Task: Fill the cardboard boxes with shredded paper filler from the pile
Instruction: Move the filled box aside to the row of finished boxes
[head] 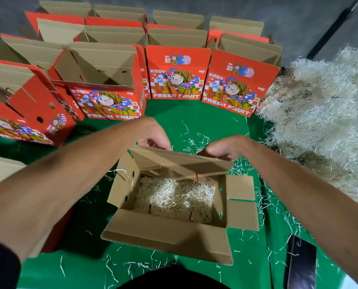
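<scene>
**Holding the box by its far flap**

The open box (169,205) sits on the green floor (194,113) close in front of the person, a thin layer of filler (174,197) on its bottom. Both hands grasp the far flap (180,161): left hand (153,136) at its left end, right hand (226,148) at its right. The pile (319,113) lies to the right, beside the red boxes (178,74). Best to fold the flap well back, so fresh handfuls drop in freely, then spread them evenly into the corners
</scene>
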The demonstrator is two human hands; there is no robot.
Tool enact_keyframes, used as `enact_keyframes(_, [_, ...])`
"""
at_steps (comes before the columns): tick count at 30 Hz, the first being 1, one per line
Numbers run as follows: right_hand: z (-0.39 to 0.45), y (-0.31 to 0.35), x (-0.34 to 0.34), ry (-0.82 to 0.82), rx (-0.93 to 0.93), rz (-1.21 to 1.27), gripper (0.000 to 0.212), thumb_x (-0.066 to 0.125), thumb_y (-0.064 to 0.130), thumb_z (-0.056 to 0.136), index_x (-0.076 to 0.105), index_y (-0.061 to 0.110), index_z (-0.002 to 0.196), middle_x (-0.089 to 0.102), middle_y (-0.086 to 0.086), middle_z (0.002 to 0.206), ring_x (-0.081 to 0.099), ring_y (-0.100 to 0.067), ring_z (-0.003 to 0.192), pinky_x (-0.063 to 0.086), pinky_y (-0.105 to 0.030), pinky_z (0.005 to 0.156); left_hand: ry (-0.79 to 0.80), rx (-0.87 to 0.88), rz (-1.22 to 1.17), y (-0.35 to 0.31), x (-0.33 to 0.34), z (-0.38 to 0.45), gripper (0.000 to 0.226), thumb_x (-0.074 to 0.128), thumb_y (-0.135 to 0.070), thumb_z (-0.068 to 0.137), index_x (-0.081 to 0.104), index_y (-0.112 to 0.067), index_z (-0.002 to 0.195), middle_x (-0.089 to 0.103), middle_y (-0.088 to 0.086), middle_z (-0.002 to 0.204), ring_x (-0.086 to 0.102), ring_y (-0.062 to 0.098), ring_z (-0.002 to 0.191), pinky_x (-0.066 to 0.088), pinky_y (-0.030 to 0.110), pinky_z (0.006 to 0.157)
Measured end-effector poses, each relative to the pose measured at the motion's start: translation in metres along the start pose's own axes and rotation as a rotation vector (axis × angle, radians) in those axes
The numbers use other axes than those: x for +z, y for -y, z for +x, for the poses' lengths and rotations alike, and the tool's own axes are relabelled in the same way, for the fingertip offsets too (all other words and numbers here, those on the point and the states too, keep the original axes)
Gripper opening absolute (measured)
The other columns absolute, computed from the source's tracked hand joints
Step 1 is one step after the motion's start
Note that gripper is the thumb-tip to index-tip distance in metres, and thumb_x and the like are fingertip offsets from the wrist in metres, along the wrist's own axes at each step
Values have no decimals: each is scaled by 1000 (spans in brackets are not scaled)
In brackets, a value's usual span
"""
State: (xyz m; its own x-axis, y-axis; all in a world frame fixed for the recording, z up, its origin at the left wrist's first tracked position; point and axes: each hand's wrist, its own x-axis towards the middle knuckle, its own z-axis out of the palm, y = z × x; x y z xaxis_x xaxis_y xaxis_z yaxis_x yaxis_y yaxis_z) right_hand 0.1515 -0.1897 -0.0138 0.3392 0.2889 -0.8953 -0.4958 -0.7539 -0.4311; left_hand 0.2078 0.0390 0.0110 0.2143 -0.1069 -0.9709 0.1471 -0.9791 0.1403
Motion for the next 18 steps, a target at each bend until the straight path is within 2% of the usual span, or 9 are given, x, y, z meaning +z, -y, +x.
enact_keyframes(1, [2, 0, -1, -6, -7, -2, 31, 54, 28, 99, 63, 3, 115, 69, -15, 102, 68, -28, 89, 58, -39, 89, -2, 0, 7, -3, -1, 1, 30, 68, -32, 93, 69, -5, 106, 73, 5, 82, 69, 17, 68, 61, 32, 72])
enact_keyframes(2, [4, 0, -1, -22, -9, -4, 31, 54, 28, 99, 63, 3, 115, 69, -15, 103, 68, -28, 87, 56, -39, 91, -14, 15, 13, -5, -1, 0, 28, 67, -33, 93, 70, -7, 104, 71, 3, 79, 66, 15, 63, 61, 29, 66])
enact_keyframes(3, [5, 0, -1, -34, -4, 9, 29, 53, 28, 99, 64, 5, 114, 70, -15, 100, 69, -27, 85, 58, -38, 87, -20, 40, 0, -5, -1, 0, 28, 66, -33, 94, 71, -7, 104, 72, 4, 82, 67, 17, 65, 61, 30, 70])
enact_keyframes(6, [8, 2, -1, -34, 19, 45, 21, 50, 27, 100, 68, 17, 104, 75, -7, 84, 73, -22, 78, 59, -29, 63, 19, 83, -55, -5, 2, 1, 33, 62, -33, 96, 70, -5, 113, 74, 13, 105, 72, 28, 91, 54, 47, 96])
enact_keyframes(9, [18, -2, -3, -102, 34, 55, 20, 52, 26, 100, 69, 18, 105, 76, -7, 92, 74, -20, 80, 58, -27, 60, 44, 75, -105, -3, 2, 4, 37, 62, -33, 97, 67, -4, 119, 73, 14, 107, 71, 30, 93, 55, 45, 92])
enact_keyframes(12, [37, -9, -5, -355, 12, -96, 15, 53, 25, 101, 59, 13, 107, 67, -8, 104, 68, -17, 81, 57, -26, 63, -35, 71, -176, 3, 2, 9, 34, 62, -27, 97, 64, -2, 121, 72, 18, 112, 70, 34, 101, 53, 52, 96])
enact_keyframes(13, [42, -10, -3, -468, -2, -93, 12, 50, 22, 102, 56, 11, 100, 63, -8, 99, 62, -16, 76, 54, -24, 63, -82, 82, -197, 5, 1, 10, 32, 62, -24, 98, 63, -1, 119, 72, 19, 110, 71, 36, 99, 55, 53, 93])
enact_keyframes(15, [47, -13, -2, -632, -8, -32, 25, 43, 9, 104, 46, 9, 79, 53, -6, 85, 48, -12, 63, 44, -15, 53, -169, 112, -222, 10, 0, 9, 28, 61, -22, 98, 60, -2, 118, 70, 19, 111, 73, 36, 93, 59, 52, 81])
enact_keyframes(18, [43, -21, -5, -736, -55, 117, 35, 52, -2, 97, 46, 7, 64, 46, -7, 67, 41, -12, 55, 33, -10, 34, -270, 157, -240, 18, -1, 4, 37, 59, -25, 100, 54, -5, 131, 63, 16, 123, 73, 30, 90, 62, 41, 67])
